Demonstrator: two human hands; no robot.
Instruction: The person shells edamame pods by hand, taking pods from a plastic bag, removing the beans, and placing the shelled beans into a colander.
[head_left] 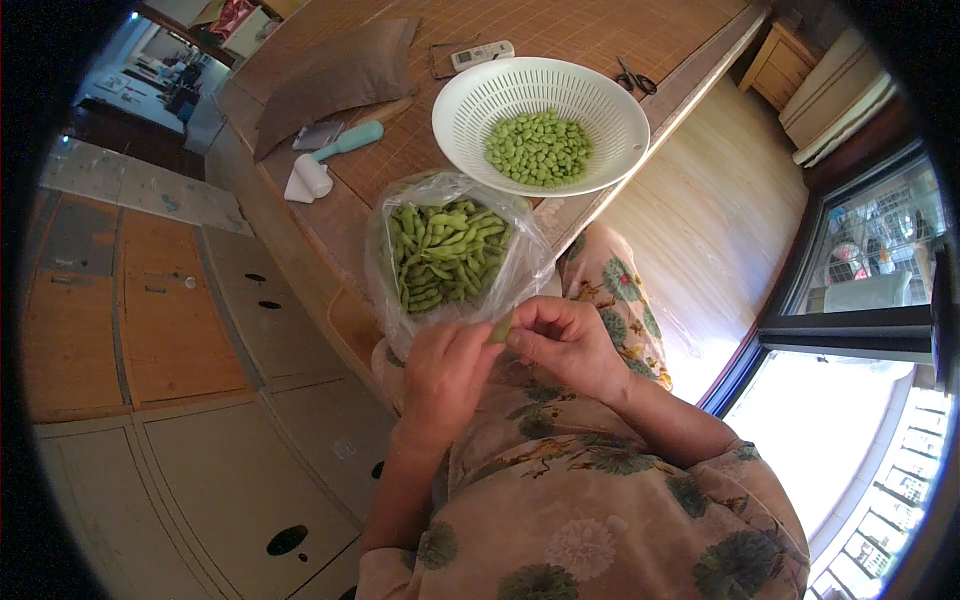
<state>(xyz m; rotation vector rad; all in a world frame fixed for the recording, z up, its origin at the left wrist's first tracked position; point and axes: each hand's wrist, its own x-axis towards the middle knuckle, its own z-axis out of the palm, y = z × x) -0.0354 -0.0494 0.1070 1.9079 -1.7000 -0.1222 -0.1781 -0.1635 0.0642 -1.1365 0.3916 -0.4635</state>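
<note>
Between my two hands is a green soybean pod (502, 327), pinched at both sides above my lap. My left hand (447, 368) has its fingers closed on the pod's left side. The thumb and forefinger of my right hand (568, 345) press together on its other side. Just beyond my hands lies a clear plastic bag (530, 235), its mouth spread wide, full of unshelled soybean pods (450, 250). Farther off, a white slotted colander (465, 115) holds a heap of shelled green beans (540, 148).
The colander stands on a brown matted surface (560, 35). Near it are black-handled scissors (636, 78) and a white remote control (483, 55). At the left lie a brown pillow (345, 75), a teal-handled roller (345, 142) and a white paper roll (310, 178). Wooden cabinets (165, 300) line the left.
</note>
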